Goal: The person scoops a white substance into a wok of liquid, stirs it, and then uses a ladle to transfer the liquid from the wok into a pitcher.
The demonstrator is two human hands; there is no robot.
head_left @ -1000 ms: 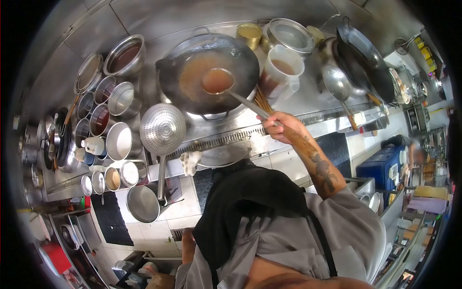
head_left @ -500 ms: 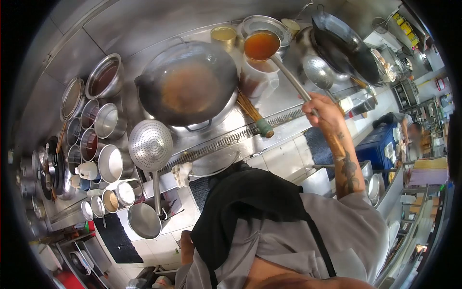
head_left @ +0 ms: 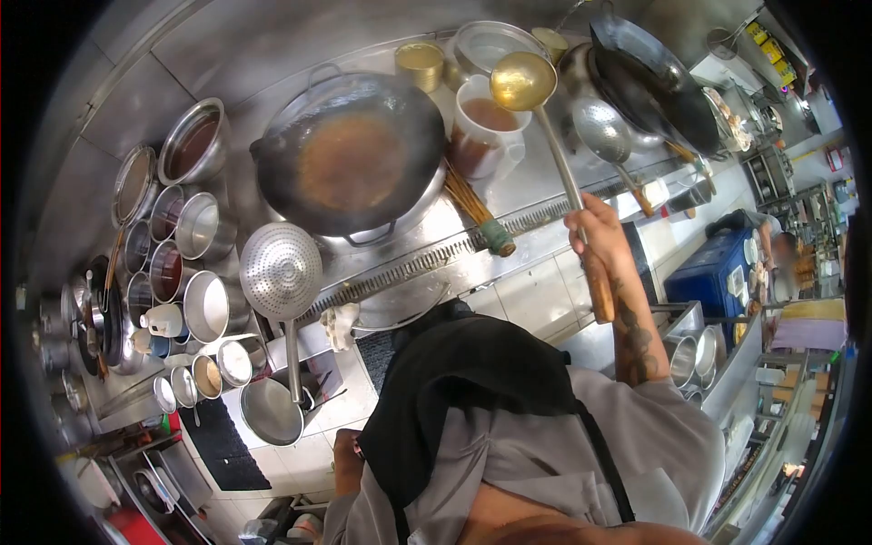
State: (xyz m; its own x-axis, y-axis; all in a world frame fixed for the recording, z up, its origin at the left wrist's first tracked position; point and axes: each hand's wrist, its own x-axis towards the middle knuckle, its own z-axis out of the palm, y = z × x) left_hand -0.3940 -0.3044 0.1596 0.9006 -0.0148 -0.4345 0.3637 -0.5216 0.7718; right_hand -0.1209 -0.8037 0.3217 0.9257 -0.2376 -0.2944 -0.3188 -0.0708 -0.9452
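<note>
A long-handled ladle [head_left: 523,82] is gripped in my right hand [head_left: 599,232], fingers wrapped round the metal shaft above its wooden end. The ladle's bowl, wet and golden inside, hangs beside the rim of a clear jug [head_left: 489,127] that holds brown-red liquid. To the left, a black wok [head_left: 282,186] on the stove holds steaming brownish liquid. My left hand [head_left: 346,445] hangs low beside the black apron; its fingers are largely hidden. A perforated skimmer [head_left: 282,271] lies at the stove's front edge, left of a bamboo brush [head_left: 481,218].
Metal pots and containers [head_left: 207,227] crowd the left side. More woks [head_left: 654,91] and a second skimmer [head_left: 601,130] are at the back right. A blue bin [head_left: 713,277] stands right, near another person [head_left: 745,222]. A white cloth [head_left: 339,327] lies on the front edge.
The ladle was full of orange-brown liquid over the jug; its bowl now holds little or none and has moved right. My right hand has come lower, and the wooden handle end now shows.
</note>
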